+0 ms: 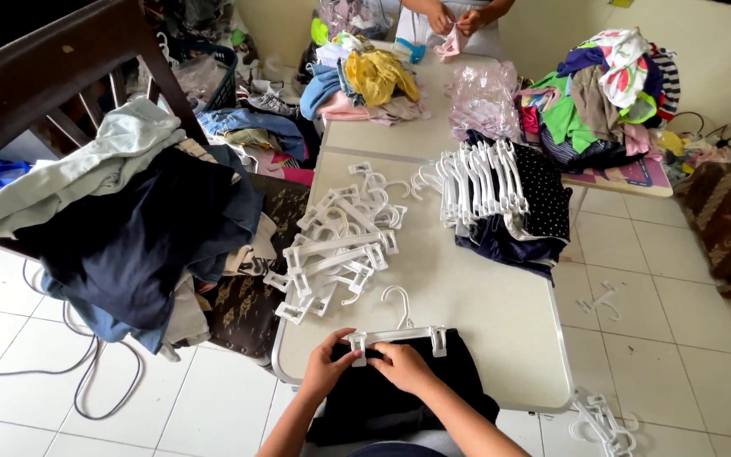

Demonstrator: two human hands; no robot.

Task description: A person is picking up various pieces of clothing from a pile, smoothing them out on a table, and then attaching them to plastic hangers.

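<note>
Head camera looks down on a white folding table (475,313) where both of the person's hands work at the near edge. A white clip hanger (399,334) lies across the top edge of a black garment (391,389), which drapes over the table's near rim toward the person. The left hand (329,366) has its fingers curled around the hanger's left clip, thumb and fingertips pinching it where it meets the cloth. The right hand (403,366) rests just beside it, fingers bent down and pressing on the garment right under the hanger bar; whether it grips the bar itself I cannot tell. The hanger's right clip sits free at the garment's edge, and its hook points away from the person.

Farther up the table, to the left, lies a loose heap of empty white hangers (336,245). To the right of that, a row of hung dark garments (509,203) lies stacked, their white hangers fanned out together. At the far end sit a pile of mixed clothes with a yellow piece (374,80) and some clear plastic bags (484,101). Another person's hands (454,21) hold a pink cloth beyond the far edge. A tall colourful clothes pile (607,93) sits on the right, and dark and pale clothes hang over a wooden rail (120,211) on the left. 2 groups of hangers lie on the tiled floor (678,322) at right.
</note>
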